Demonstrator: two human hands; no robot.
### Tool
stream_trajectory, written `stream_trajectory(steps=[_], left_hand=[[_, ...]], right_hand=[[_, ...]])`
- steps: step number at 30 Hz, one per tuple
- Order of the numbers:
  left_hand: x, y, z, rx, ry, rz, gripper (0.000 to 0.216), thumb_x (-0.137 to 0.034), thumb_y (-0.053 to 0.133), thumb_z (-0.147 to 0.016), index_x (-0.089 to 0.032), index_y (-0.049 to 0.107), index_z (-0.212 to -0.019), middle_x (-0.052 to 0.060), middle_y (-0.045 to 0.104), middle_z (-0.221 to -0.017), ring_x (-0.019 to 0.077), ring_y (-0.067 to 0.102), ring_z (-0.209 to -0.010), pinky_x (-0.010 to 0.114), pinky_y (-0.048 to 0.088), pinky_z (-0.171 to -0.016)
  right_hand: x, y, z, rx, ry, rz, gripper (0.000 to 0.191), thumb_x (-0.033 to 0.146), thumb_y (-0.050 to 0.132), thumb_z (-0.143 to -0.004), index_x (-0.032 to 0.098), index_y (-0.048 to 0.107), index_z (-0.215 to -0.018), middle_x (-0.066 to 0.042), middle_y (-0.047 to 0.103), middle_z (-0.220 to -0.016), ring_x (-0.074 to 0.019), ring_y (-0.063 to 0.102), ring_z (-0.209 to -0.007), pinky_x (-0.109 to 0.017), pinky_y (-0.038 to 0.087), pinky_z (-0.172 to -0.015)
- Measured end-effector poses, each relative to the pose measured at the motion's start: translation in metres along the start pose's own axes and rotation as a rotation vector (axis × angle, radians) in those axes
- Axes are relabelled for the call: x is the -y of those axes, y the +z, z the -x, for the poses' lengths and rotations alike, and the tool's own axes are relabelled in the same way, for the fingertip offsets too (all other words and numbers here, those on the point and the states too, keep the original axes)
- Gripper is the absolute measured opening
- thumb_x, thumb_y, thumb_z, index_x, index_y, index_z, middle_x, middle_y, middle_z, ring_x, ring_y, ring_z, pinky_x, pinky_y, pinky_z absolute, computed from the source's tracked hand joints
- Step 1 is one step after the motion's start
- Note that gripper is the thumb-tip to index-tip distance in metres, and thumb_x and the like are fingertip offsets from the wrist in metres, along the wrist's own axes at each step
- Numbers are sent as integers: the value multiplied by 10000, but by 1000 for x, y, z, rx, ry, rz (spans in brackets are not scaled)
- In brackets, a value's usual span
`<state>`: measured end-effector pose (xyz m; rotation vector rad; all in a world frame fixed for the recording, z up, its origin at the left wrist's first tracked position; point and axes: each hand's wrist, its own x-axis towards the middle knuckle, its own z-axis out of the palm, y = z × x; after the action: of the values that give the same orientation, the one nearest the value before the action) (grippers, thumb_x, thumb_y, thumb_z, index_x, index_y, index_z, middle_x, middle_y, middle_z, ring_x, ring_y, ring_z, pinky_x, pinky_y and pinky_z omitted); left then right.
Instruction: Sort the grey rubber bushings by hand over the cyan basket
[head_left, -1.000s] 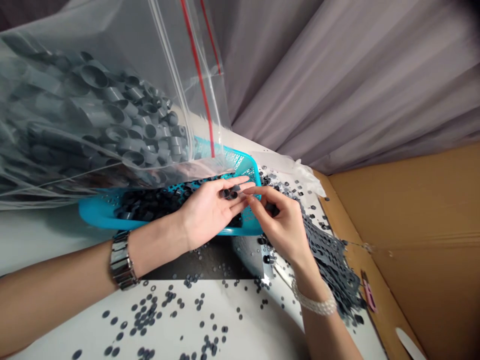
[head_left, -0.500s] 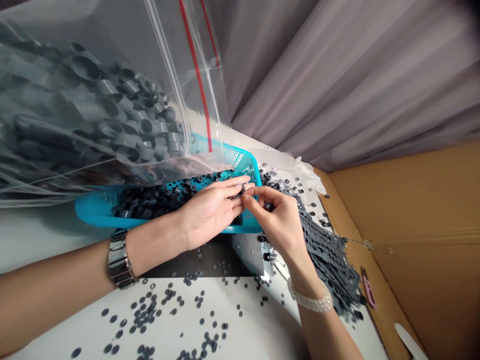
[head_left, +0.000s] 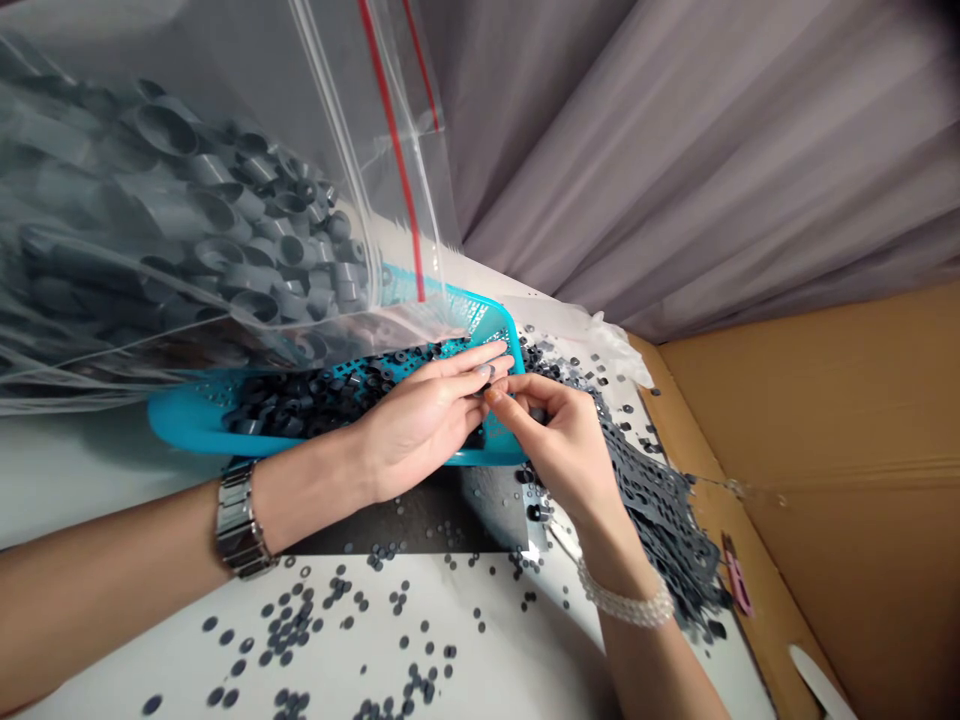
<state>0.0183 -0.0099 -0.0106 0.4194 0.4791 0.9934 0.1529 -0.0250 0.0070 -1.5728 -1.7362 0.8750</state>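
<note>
My left hand (head_left: 420, 415) is palm up over the blue basket, its thumb against the fingers on a small dark grey ring (head_left: 487, 372), partly covered by the fingertips. At the same spot, the thumb and index finger of my right hand (head_left: 562, 430) pinch the ring's near side. Beneath both hands stands the blue plastic basket (head_left: 169, 428), with many dark ring-shaped pieces (head_left: 277, 405) inside. A clear zip bag (head_left: 337, 110) full of larger grey tube caps (head_left: 217, 255) hangs over the basket's far left part.
Small dark discs (head_left: 289, 630) lie scattered on the white table (head_left: 525, 660). Perforated dark rubber sheets (head_left: 652, 500) are piled on the right. Beyond them are a pink-handled cutter (head_left: 737, 580) and a cardboard wall (head_left: 840, 430). A grey curtain (head_left: 675, 150) hangs behind.
The fingertips of both hands have shifted slightly on the small ring, and the left fingers have moved a little up and right. The basket and bag are nearly unchanged.
</note>
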Motion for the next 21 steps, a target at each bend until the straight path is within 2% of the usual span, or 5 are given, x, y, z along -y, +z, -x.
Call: stream_trajectory(steps=[10,14,18,21], left_hand=[[0,-2,2,47,22,6,511,-85,501,-837,-78,399,-1337,135,434,-1391,173,423,-1257,246,374,-1024],[-2,-2,1,21,15,37,502,-76,479,-839,-77,399,-1334,141,423,-1398,171,421,-1259,248,377,-1021],[-4,-3,0,-44,-14,80,520,-68,452,-833,-77,378,-1348,146,427,-1394,179,425,-1257,267,353,-1044],[-4,-4,-1,-72,-34,116,503,-86,445,-840,-62,382,-1339,161,438,-1381,191,438,-1247,278,367,-1039]], right_hand=[[-1,0,-1,-14,-72,66,174,294,576,-822,137,649,-800,58,383,-540,-69,275,-502,-214,261,-463],[1,-7,-1,-22,-56,102,186,312,573,-820,146,650,-787,59,353,-527,-72,267,-487,-220,245,-446],[-11,-30,-9,-159,-39,185,216,358,581,-807,156,655,-788,61,347,-508,-71,260,-454,-233,237,-440],[-31,-50,-19,-307,-29,411,203,333,581,-792,153,673,-777,40,422,-522,-80,319,-460,-249,268,-470]])
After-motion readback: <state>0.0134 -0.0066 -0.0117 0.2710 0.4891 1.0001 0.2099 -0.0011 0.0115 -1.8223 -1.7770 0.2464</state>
